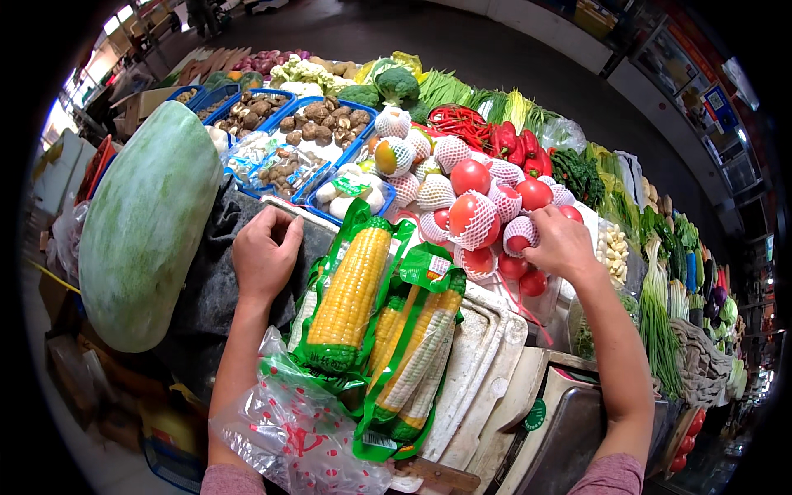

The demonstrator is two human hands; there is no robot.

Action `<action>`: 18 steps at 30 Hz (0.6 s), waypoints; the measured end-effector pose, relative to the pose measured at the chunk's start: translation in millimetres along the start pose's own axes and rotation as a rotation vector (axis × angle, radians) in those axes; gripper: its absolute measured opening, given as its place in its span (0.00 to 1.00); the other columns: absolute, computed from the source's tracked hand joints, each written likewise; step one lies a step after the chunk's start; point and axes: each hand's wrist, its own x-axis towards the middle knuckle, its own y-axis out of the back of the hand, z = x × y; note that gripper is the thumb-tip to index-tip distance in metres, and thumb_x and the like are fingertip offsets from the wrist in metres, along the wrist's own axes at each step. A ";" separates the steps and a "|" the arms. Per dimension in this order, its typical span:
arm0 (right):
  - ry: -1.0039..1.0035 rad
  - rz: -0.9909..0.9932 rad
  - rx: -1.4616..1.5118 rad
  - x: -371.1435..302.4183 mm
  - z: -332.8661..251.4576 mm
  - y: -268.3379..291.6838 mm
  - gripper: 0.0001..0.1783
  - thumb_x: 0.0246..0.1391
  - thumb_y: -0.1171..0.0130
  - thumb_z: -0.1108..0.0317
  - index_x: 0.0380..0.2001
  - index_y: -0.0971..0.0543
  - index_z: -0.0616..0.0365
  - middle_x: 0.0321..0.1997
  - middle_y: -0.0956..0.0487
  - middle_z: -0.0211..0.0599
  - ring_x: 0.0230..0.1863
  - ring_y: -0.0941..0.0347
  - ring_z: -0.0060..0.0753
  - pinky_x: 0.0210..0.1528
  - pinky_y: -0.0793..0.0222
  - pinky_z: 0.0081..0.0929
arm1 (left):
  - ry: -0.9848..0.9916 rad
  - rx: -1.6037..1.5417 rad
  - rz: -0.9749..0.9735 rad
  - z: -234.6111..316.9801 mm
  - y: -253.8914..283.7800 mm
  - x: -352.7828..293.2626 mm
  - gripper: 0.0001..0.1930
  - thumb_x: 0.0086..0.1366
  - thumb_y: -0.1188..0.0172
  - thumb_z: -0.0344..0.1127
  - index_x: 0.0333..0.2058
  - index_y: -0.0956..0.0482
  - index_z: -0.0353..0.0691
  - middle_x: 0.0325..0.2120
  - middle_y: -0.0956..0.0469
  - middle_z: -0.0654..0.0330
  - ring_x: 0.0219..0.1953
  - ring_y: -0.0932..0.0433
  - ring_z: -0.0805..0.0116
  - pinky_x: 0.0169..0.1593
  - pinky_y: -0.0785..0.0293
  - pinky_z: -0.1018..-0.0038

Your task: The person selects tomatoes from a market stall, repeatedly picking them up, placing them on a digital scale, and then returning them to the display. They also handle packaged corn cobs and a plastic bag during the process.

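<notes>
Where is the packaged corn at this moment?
In the head view, the packaged corn lies low and central, between the left forearm and right forearm, its lower left against the plastic bag.

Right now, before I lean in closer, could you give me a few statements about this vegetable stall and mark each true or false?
1. The right hand is at the tomatoes. True.
2. The corn packs are wrapped in plastic with green edges. True.
3. The left hand is gripping the corn packs. False: it is curled beside them.
4. The brown mushrooms sit in red trays. False: their trays are blue.
5. The large pale green melon is to the left of the left hand. True.
</notes>
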 end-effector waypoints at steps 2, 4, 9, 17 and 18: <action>-0.004 -0.043 -0.035 0.5 0.0 6.6 0.20 0.46 0.29 0.62 0.41 0.21 0.59 0.46 0.19 0.47 0.45 0.17 0.53 0.47 0.20 0.49 | 0.003 -0.004 0.000 -2.3 1.4 0.0 0.11 0.64 0.31 0.38 0.28 0.20 0.38 0.23 0.19 0.57 0.24 0.20 0.62 0.31 0.26 0.66; 0.047 -0.045 -0.042 -2.6 -2.4 7.3 0.19 0.47 0.30 0.67 0.42 0.22 0.59 0.46 0.19 0.47 0.45 0.17 0.53 0.46 0.20 0.50 | 0.001 -0.014 -0.002 -5.5 0.9 0.0 0.11 0.65 0.31 0.38 0.28 0.20 0.38 0.23 0.19 0.57 0.24 0.20 0.61 0.31 0.26 0.66; 0.065 -0.061 -0.058 -3.5 -14.8 -10.6 0.20 0.49 0.32 0.68 0.46 0.23 0.58 0.46 0.20 0.46 0.44 0.17 0.54 0.43 0.20 0.51 | 0.003 0.000 -0.018 -6.7 -3.0 -0.2 0.11 0.65 0.31 0.37 0.29 0.20 0.37 0.23 0.19 0.57 0.24 0.20 0.62 0.31 0.26 0.67; 0.034 0.054 -0.014 0.0 -14.7 -3.2 0.19 0.50 0.31 0.64 0.44 0.20 0.59 0.40 0.19 0.44 0.43 0.18 0.51 0.43 0.21 0.47 | -0.009 -0.063 -0.023 -11.0 -4.9 0.1 0.11 0.67 0.31 0.35 0.29 0.20 0.34 0.22 0.19 0.60 0.23 0.22 0.71 0.31 0.27 0.72; 0.047 0.121 0.029 1.0 -22.1 0.0 0.14 0.52 0.32 0.61 0.37 0.17 0.59 0.36 0.18 0.43 0.41 0.18 0.50 0.42 0.22 0.48 | -0.012 -0.056 -0.022 -13.7 -3.0 0.3 0.11 0.67 0.31 0.35 0.29 0.20 0.34 0.22 0.20 0.60 0.23 0.22 0.72 0.31 0.27 0.72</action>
